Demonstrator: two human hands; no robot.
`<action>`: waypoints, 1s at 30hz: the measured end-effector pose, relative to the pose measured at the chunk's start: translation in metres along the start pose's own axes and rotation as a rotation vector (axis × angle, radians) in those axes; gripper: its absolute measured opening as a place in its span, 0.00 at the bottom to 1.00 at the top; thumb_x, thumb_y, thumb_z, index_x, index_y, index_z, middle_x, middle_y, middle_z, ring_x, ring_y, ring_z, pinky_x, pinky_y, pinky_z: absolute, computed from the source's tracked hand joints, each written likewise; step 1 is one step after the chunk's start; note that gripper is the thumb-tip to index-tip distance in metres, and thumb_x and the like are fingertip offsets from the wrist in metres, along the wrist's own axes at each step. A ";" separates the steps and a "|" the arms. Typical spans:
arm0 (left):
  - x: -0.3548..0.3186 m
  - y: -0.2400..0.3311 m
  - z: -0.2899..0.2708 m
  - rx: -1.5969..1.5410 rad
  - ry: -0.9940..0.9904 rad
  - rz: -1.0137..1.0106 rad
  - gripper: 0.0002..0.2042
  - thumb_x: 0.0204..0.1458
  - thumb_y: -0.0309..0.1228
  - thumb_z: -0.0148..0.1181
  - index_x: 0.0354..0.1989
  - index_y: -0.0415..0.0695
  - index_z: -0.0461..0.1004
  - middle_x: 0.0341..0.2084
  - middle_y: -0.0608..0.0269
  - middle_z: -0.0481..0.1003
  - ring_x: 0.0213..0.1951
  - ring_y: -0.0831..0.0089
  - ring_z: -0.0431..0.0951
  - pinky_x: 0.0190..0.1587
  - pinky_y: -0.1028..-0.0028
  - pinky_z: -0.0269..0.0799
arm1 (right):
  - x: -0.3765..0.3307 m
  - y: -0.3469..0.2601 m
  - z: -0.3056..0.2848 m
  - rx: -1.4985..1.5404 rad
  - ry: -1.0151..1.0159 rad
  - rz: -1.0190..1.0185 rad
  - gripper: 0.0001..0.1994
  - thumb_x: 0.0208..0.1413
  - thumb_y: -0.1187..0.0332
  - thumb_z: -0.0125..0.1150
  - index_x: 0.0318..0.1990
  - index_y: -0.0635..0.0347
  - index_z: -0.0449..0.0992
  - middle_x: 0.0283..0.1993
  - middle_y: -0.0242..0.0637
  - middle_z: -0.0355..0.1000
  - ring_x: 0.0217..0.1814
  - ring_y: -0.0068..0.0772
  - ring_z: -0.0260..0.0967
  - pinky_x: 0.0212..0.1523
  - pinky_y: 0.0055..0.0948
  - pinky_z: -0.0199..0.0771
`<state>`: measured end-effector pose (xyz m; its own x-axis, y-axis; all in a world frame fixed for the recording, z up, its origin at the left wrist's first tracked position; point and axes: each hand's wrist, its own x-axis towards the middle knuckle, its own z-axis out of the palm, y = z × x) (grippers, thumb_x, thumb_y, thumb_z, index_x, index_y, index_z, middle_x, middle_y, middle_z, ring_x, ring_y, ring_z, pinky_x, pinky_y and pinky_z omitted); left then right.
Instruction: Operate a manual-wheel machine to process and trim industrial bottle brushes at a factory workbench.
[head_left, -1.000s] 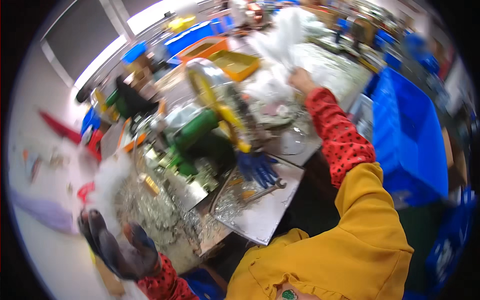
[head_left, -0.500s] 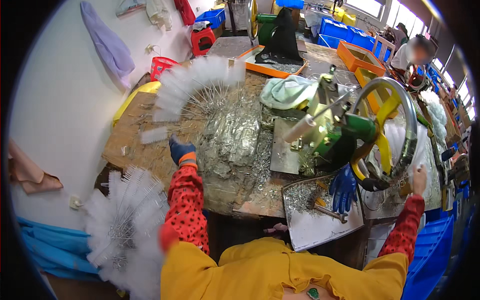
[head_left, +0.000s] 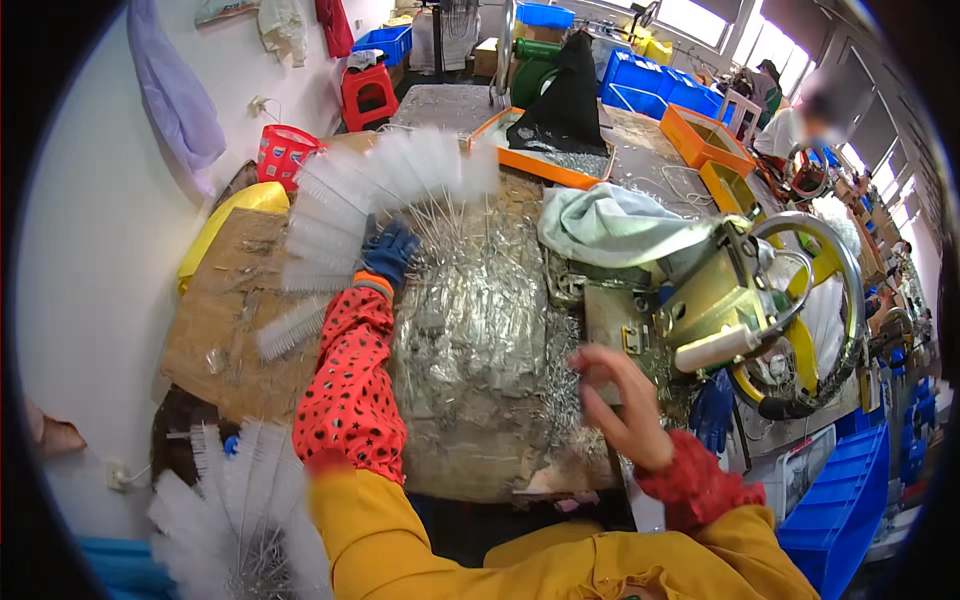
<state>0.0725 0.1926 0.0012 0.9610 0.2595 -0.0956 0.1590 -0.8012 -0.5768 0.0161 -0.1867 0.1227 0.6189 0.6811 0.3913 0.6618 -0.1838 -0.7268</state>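
A fan of white bristle brushes (head_left: 340,205) on twisted wire stems lies on the worn workbench (head_left: 220,325). My left hand (head_left: 390,250), in a dark blue glove, rests at the stems with its fingers spread. Just below it, one brush (head_left: 295,328) lies apart from the fan. My bare right hand (head_left: 628,405) is over the bench's front part, thumb and fingers curved apart, with nothing visible in them. Beside it stands a hand press (head_left: 710,295) with a white roller grip (head_left: 715,348) and a yellow-spoked handwheel (head_left: 860,300).
More brushes (head_left: 245,500) are bundled at the lower left. Metal scraps (head_left: 565,380) litter the bench beside the press. A pale cloth (head_left: 610,225) lies behind it, and a blue glove (head_left: 712,410) hangs below. Orange trays (head_left: 705,140) stand farther back; a person (head_left: 785,135) sits beyond.
My left hand has moved away from the single brush, up to the fan's stems, and its fingers have spread. My right hand has come leftward from beyond the handwheel. The view has shifted.
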 end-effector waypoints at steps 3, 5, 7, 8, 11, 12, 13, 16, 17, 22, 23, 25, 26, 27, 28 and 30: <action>-0.005 -0.024 0.060 -0.122 0.095 -0.108 0.16 0.52 0.38 0.29 0.45 0.61 0.64 0.49 0.69 0.63 0.56 0.70 0.56 0.61 0.57 0.32 | 0.099 0.042 0.090 0.336 -0.004 0.200 0.25 0.46 0.68 0.56 0.52 0.66 0.57 0.46 0.45 0.65 0.49 0.37 0.63 0.46 0.28 0.63; 0.006 -0.006 0.037 -0.183 0.197 0.005 0.14 0.51 0.37 0.33 0.40 0.59 0.66 0.42 0.68 0.66 0.50 0.69 0.61 0.59 0.58 0.39 | 0.163 0.099 0.111 0.254 0.021 0.375 0.40 0.44 0.53 0.58 0.55 0.76 0.48 0.52 0.62 0.57 0.56 0.48 0.57 0.53 0.32 0.57; -0.011 -0.001 0.017 -0.226 0.267 0.084 0.11 0.49 0.35 0.37 0.36 0.58 0.68 0.35 0.67 0.69 0.44 0.68 0.66 0.57 0.58 0.46 | 0.209 0.109 0.123 0.065 -0.039 0.469 0.54 0.36 0.45 0.61 0.56 0.81 0.35 0.55 0.68 0.50 0.59 0.51 0.50 0.58 0.27 0.49; -0.020 0.001 0.010 -0.274 0.415 0.130 0.09 0.48 0.34 0.40 0.32 0.57 0.69 0.30 0.68 0.69 0.40 0.68 0.67 0.52 0.60 0.51 | 0.227 0.115 0.131 0.071 -0.040 0.468 0.54 0.36 0.45 0.61 0.56 0.81 0.35 0.55 0.68 0.50 0.59 0.51 0.50 0.58 0.27 0.49; -0.023 0.019 0.019 -0.419 0.706 0.181 0.06 0.43 0.34 0.46 0.24 0.53 0.70 0.23 0.67 0.68 0.32 0.68 0.68 0.41 0.62 0.58 | 0.254 0.122 0.174 0.284 -0.129 0.386 0.57 0.33 0.41 0.61 0.56 0.80 0.35 0.57 0.69 0.45 0.61 0.55 0.45 0.59 0.34 0.47; -0.022 0.027 0.016 -0.429 0.718 0.195 0.05 0.42 0.34 0.47 0.24 0.52 0.70 0.24 0.68 0.69 0.32 0.68 0.68 0.42 0.63 0.58 | 0.255 0.119 0.190 -0.062 -0.164 0.470 0.60 0.29 0.40 0.63 0.57 0.78 0.32 0.58 0.68 0.41 0.62 0.58 0.41 0.59 0.38 0.46; -0.024 0.028 0.030 -0.430 0.701 0.189 0.05 0.42 0.34 0.47 0.24 0.52 0.70 0.24 0.68 0.69 0.32 0.68 0.68 0.42 0.63 0.58 | 0.253 0.112 0.208 -0.397 -0.220 0.531 0.64 0.24 0.39 0.65 0.58 0.76 0.30 0.60 0.67 0.37 0.63 0.60 0.38 0.59 0.43 0.45; -0.017 0.039 0.046 -0.580 0.793 0.010 0.04 0.41 0.33 0.48 0.23 0.52 0.70 0.23 0.68 0.68 0.31 0.68 0.68 0.39 0.64 0.59 | 0.255 0.122 0.216 -0.370 -0.146 0.511 0.66 0.21 0.38 0.66 0.58 0.74 0.30 0.61 0.66 0.33 0.63 0.64 0.34 0.57 0.51 0.45; -0.023 0.034 0.028 -0.550 0.853 0.039 0.04 0.41 0.33 0.48 0.24 0.51 0.70 0.23 0.67 0.67 0.31 0.68 0.67 0.38 0.64 0.59 | 0.256 0.127 0.214 -0.384 -0.133 0.500 0.64 0.23 0.42 0.67 0.58 0.74 0.31 0.60 0.67 0.35 0.63 0.63 0.36 0.57 0.50 0.45; -0.035 0.028 0.017 -0.525 1.015 0.127 0.07 0.43 0.33 0.49 0.31 0.49 0.70 0.26 0.64 0.68 0.31 0.65 0.67 0.36 0.64 0.61 | 0.243 0.111 0.208 -0.487 -0.285 0.498 0.56 0.28 0.55 0.66 0.58 0.75 0.32 0.58 0.67 0.42 0.61 0.63 0.42 0.56 0.46 0.51; -0.030 0.032 0.022 -0.678 0.914 0.121 0.08 0.43 0.34 0.50 0.31 0.48 0.70 0.25 0.61 0.69 0.30 0.63 0.68 0.37 0.64 0.61 | 0.246 0.111 0.206 -0.457 -0.204 0.546 0.55 0.29 0.56 0.66 0.58 0.75 0.33 0.56 0.66 0.47 0.59 0.62 0.46 0.54 0.44 0.54; -0.028 0.038 0.017 -0.733 0.815 0.025 0.09 0.42 0.35 0.50 0.31 0.47 0.70 0.24 0.60 0.69 0.30 0.62 0.68 0.37 0.64 0.61 | 0.243 0.114 0.211 -0.535 -0.021 0.507 0.51 0.30 0.61 0.65 0.57 0.76 0.36 0.47 0.61 0.60 0.49 0.58 0.60 0.48 0.40 0.63; -0.029 0.038 0.014 -0.787 0.711 -0.071 0.09 0.42 0.36 0.51 0.30 0.46 0.70 0.23 0.59 0.69 0.29 0.62 0.68 0.36 0.64 0.62 | 0.242 0.118 0.213 -0.534 -0.023 0.504 0.51 0.30 0.61 0.65 0.57 0.76 0.36 0.47 0.61 0.60 0.49 0.58 0.60 0.48 0.40 0.63; -0.022 0.038 0.025 -0.692 0.672 -0.026 0.09 0.41 0.38 0.52 0.25 0.46 0.71 0.21 0.59 0.69 0.29 0.61 0.67 0.35 0.63 0.62 | 0.242 0.123 0.212 -0.512 -0.021 0.490 0.49 0.32 0.62 0.63 0.57 0.76 0.36 0.43 0.62 0.63 0.45 0.59 0.62 0.46 0.40 0.64; -0.026 0.038 0.026 -0.695 0.670 -0.031 0.09 0.41 0.38 0.52 0.25 0.46 0.71 0.21 0.59 0.69 0.29 0.61 0.67 0.35 0.63 0.62 | 0.242 0.128 0.210 -0.493 -0.022 0.479 0.47 0.34 0.63 0.60 0.56 0.77 0.36 0.39 0.62 0.65 0.41 0.59 0.65 0.43 0.41 0.66; -0.040 0.038 0.019 -0.606 0.705 0.015 0.08 0.40 0.37 0.52 0.20 0.46 0.70 0.20 0.61 0.68 0.28 0.62 0.67 0.33 0.64 0.62 | 0.245 0.137 0.191 -0.495 0.009 0.471 0.40 0.34 0.66 0.58 0.54 0.78 0.45 0.32 0.59 0.68 0.36 0.58 0.67 0.40 0.42 0.67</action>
<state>0.0359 0.1627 -0.0324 0.8476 0.0187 0.5304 0.0458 -0.9982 -0.0379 0.1779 0.0903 0.0116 0.8904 0.4434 0.1030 0.4353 -0.7629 -0.4780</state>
